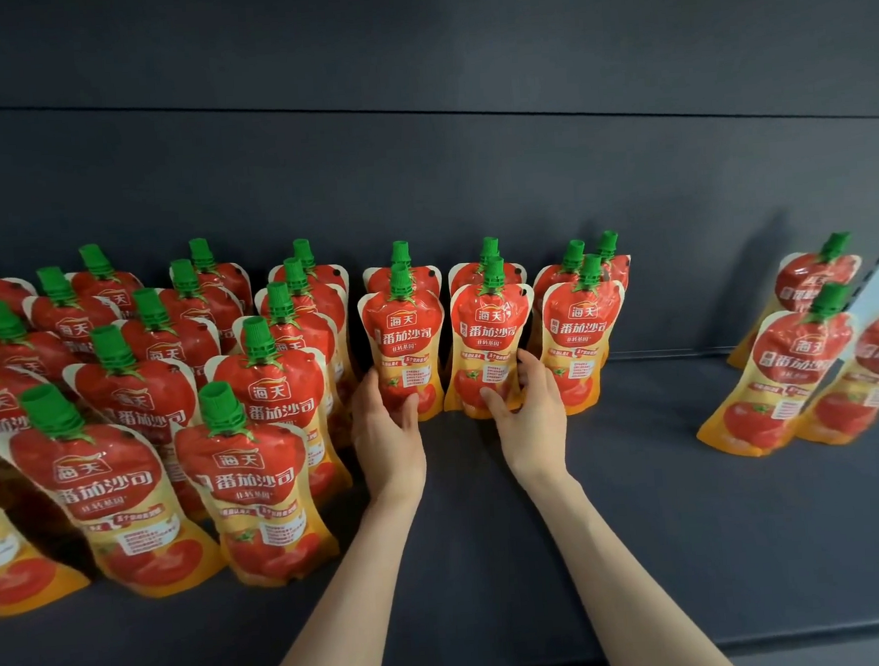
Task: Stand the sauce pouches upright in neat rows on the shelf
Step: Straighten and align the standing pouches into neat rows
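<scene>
- Your left hand (387, 428) grips the lower part of the centre-left pouch (404, 342) — thumb across the front, fingers wrapped round its left edge.
- Your right hand (527, 415) holds the centre-right pouch (490, 342) low down as well, thumb on the front and fingers curled round its right edge.
- Both pouches stand upright on the shelf (644, 516), green caps up and labels facing you. They are side by side with a narrow gap between them.
- Each one has another pouch standing close behind it, with only the cap and shoulders showing.
- Just to the right stands the third pouch (582, 339), also upright. Whether it touches your right fingers cannot be told. Two more green caps show behind it.
- On the left, the left block of pouches (186, 425) fills the shelf from far to near in several rows, all upright. Its nearest pouches stand well forward of the two you hold.
- Far to the right, well apart from the rest, the right cluster (785, 378) of three pouches stands near the shelf's end — the rightmost of them is blurred.
- The dark back panel (416, 154) runs behind every row.
</scene>
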Action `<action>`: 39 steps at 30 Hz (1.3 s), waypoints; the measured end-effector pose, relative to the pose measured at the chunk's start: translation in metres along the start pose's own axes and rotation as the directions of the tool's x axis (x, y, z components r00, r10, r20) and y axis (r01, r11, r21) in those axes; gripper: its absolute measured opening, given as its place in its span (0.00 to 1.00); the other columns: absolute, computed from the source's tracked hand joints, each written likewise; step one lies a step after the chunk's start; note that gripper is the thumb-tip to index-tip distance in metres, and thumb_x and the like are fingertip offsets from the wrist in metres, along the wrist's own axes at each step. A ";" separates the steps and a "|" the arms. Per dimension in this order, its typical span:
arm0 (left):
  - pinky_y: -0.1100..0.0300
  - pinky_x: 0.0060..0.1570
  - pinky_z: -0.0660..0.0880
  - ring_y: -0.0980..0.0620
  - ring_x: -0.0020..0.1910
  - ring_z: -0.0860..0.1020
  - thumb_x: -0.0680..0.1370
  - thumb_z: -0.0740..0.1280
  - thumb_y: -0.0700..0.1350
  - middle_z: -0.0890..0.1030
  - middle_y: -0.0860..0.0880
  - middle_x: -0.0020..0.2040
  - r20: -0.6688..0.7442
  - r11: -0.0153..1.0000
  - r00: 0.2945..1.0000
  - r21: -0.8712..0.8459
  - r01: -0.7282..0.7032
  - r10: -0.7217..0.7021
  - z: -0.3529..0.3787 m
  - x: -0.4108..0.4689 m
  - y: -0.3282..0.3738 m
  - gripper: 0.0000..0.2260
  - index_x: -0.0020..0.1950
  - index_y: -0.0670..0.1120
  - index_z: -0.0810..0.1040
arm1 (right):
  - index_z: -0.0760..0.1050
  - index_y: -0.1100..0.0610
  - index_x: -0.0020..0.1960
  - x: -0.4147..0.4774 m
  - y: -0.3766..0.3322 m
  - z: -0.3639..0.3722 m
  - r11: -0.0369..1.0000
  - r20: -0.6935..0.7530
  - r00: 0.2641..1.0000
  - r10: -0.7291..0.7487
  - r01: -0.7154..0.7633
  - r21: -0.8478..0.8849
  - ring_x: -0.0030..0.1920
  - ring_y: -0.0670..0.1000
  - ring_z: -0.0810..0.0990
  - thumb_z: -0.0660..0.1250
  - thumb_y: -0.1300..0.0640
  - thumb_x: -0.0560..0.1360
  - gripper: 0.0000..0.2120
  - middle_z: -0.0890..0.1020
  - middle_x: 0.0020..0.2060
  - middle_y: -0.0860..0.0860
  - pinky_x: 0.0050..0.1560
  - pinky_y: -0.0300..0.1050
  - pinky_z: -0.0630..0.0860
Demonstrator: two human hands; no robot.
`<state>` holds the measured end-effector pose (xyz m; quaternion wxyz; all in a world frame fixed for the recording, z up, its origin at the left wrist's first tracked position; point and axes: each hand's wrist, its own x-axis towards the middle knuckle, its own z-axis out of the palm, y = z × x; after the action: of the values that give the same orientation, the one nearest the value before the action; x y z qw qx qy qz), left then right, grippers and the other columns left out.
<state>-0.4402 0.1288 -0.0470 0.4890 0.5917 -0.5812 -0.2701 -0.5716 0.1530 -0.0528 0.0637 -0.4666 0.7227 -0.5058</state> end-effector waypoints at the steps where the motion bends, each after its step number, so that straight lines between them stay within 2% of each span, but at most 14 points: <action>1: 0.51 0.67 0.65 0.46 0.70 0.66 0.77 0.65 0.46 0.69 0.44 0.69 0.001 1.000 1.000 -0.002 -0.004 0.004 -0.001 -0.001 0.001 0.24 0.71 0.43 0.64 | 0.65 0.56 0.69 -0.001 -0.001 -0.003 1.000 -0.007 1.000 -0.005 0.005 -0.007 0.64 0.52 0.72 0.68 0.53 0.75 0.25 0.73 0.64 0.53 0.62 0.51 0.73; 4: 0.52 0.63 0.70 0.47 0.66 0.70 0.77 0.65 0.47 0.71 0.45 0.67 -0.004 0.998 0.999 -0.048 -0.039 0.039 -0.005 -0.010 0.001 0.21 0.68 0.45 0.67 | 0.70 0.57 0.64 -0.005 -0.005 -0.019 1.000 -0.048 0.999 -0.019 0.020 0.016 0.59 0.51 0.75 0.67 0.52 0.75 0.19 0.76 0.60 0.52 0.57 0.51 0.76; 8: 0.52 0.56 0.76 0.48 0.59 0.75 0.77 0.65 0.45 0.75 0.46 0.60 -0.015 0.982 0.986 -0.090 -0.165 0.164 -0.002 -0.027 0.006 0.12 0.60 0.46 0.73 | 0.74 0.57 0.55 -0.012 0.000 -0.050 0.995 -0.170 0.985 -0.015 0.031 0.095 0.50 0.50 0.78 0.66 0.55 0.76 0.09 0.77 0.50 0.48 0.50 0.48 0.77; 12: 0.62 0.50 0.75 0.53 0.53 0.77 0.77 0.66 0.44 0.77 0.51 0.52 0.064 0.968 0.980 -0.177 -0.176 0.190 0.020 -0.038 0.029 0.09 0.56 0.45 0.75 | 0.72 0.55 0.59 0.002 0.010 -0.080 0.987 -0.196 0.979 0.052 -0.020 0.162 0.51 0.46 0.76 0.67 0.53 0.76 0.14 0.77 0.52 0.48 0.52 0.45 0.75; 15: 0.74 0.47 0.72 0.57 0.50 0.77 0.77 0.66 0.44 0.77 0.54 0.50 0.134 0.954 0.966 -0.235 -0.186 0.221 0.040 -0.045 0.045 0.08 0.56 0.46 0.75 | 0.69 0.54 0.61 0.024 0.017 -0.092 0.977 -0.129 0.989 0.076 -0.047 0.209 0.48 0.41 0.75 0.70 0.53 0.73 0.19 0.75 0.53 0.46 0.47 0.32 0.71; 17: 0.77 0.46 0.71 0.60 0.49 0.76 0.77 0.65 0.43 0.78 0.54 0.51 0.152 0.950 0.962 -0.253 -0.185 0.228 0.051 -0.047 0.050 0.09 0.57 0.45 0.75 | 0.68 0.54 0.61 0.037 0.021 -0.092 0.965 -0.040 0.995 0.092 -0.079 0.250 0.51 0.42 0.76 0.72 0.53 0.72 0.22 0.76 0.53 0.45 0.43 0.29 0.71; 20: 0.74 0.45 0.71 0.59 0.50 0.76 0.77 0.65 0.44 0.78 0.54 0.51 0.127 0.952 0.969 -0.253 -0.174 0.211 0.067 -0.049 0.056 0.09 0.57 0.45 0.75 | 0.71 0.55 0.56 0.049 0.032 -0.087 0.942 0.122 0.990 0.075 -0.110 0.316 0.47 0.40 0.78 0.72 0.56 0.72 0.15 0.79 0.46 0.43 0.40 0.30 0.73; 22: 0.74 0.46 0.70 0.57 0.52 0.76 0.78 0.64 0.44 0.78 0.53 0.51 0.089 0.953 0.975 -0.245 -0.178 0.205 0.078 -0.052 0.060 0.09 0.57 0.45 0.75 | 0.74 0.55 0.50 0.052 0.043 -0.089 0.941 0.153 0.987 0.041 -0.089 0.325 0.45 0.41 0.80 0.70 0.57 0.73 0.08 0.81 0.44 0.45 0.40 0.32 0.74; 25: 0.72 0.50 0.70 0.56 0.56 0.76 0.78 0.64 0.45 0.77 0.53 0.54 0.059 0.955 0.978 -0.235 -0.179 0.198 0.097 -0.058 0.068 0.11 0.60 0.44 0.74 | 0.73 0.57 0.48 0.052 0.063 -0.099 0.940 0.076 0.996 0.039 -0.062 0.336 0.44 0.48 0.79 0.68 0.55 0.75 0.07 0.81 0.44 0.51 0.41 0.36 0.73; 27: 0.68 0.56 0.70 0.55 0.60 0.74 0.78 0.63 0.45 0.76 0.51 0.58 0.054 0.955 0.979 -0.237 -0.177 0.195 0.111 -0.062 0.075 0.14 0.63 0.44 0.72 | 0.71 0.57 0.50 0.050 0.072 -0.108 0.931 0.007 0.998 0.058 -0.057 0.361 0.45 0.49 0.78 0.66 0.55 0.76 0.07 0.80 0.44 0.50 0.42 0.37 0.72; 29: 0.63 0.61 0.68 0.53 0.64 0.71 0.79 0.62 0.47 0.74 0.48 0.63 0.049 0.964 0.982 -0.205 -0.167 0.181 0.123 -0.064 0.080 0.18 0.67 0.44 0.69 | 0.68 0.55 0.54 0.048 0.077 -0.114 0.930 -0.036 0.996 0.085 -0.066 0.361 0.47 0.48 0.78 0.63 0.55 0.78 0.07 0.80 0.48 0.50 0.43 0.36 0.71; 32: 0.67 0.61 0.62 0.52 0.68 0.66 0.79 0.61 0.48 0.69 0.47 0.69 0.067 0.979 0.986 -0.144 -0.142 0.153 0.134 -0.064 0.088 0.22 0.72 0.43 0.62 | 0.66 0.51 0.54 0.050 0.081 -0.119 0.935 -0.075 0.994 0.075 -0.044 0.351 0.46 0.46 0.77 0.62 0.55 0.79 0.06 0.79 0.47 0.48 0.41 0.30 0.70; 34: 0.68 0.61 0.59 0.51 0.71 0.63 0.79 0.61 0.49 0.66 0.47 0.71 0.066 0.986 0.989 -0.119 -0.121 0.130 0.140 -0.060 0.091 0.25 0.73 0.43 0.58 | 0.66 0.52 0.54 0.050 0.084 -0.119 0.931 -0.080 0.995 0.067 -0.034 0.363 0.46 0.44 0.77 0.61 0.55 0.79 0.06 0.78 0.46 0.46 0.40 0.28 0.71; 39: 0.60 0.67 0.60 0.49 0.73 0.60 0.79 0.61 0.51 0.62 0.45 0.74 0.046 0.994 0.994 -0.057 -0.095 0.098 0.153 -0.051 0.093 0.29 0.75 0.42 0.54 | 0.67 0.54 0.59 0.049 0.086 -0.119 0.925 -0.077 0.994 0.081 -0.046 0.377 0.46 0.39 0.75 0.62 0.55 0.78 0.10 0.77 0.48 0.44 0.43 0.27 0.69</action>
<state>-0.6248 0.1514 -0.0345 0.5031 0.5426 -0.6133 -0.2764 -0.7186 0.2010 -0.0446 0.1350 -0.3986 0.6298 -0.6529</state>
